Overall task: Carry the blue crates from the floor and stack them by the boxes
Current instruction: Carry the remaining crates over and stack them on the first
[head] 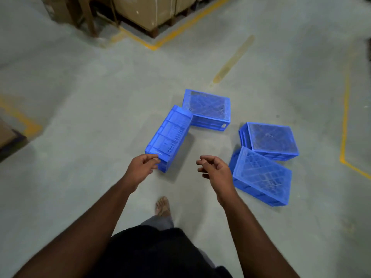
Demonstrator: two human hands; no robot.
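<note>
Several blue plastic crates lie scattered on the grey floor. One crate (169,135) lies on its side nearest my left hand (141,167). Behind it sits an upturned crate (207,108). To the right are two more, one crate (270,140) upside down and another crate (262,175) leaning against it. My left hand hovers at the near corner of the side-lying crate with loosely curled fingers, holding nothing. My right hand (214,169) hangs between the crates, fingers loosely curled and empty. Cardboard boxes (148,11) stand on a pallet at the top.
Yellow floor lines (154,46) mark a bay around the boxes, and another yellow line (344,125) runs down the right. A wooden stand (86,15) is left of the boxes. My sandalled foot (163,205) is on the floor between my arms.
</note>
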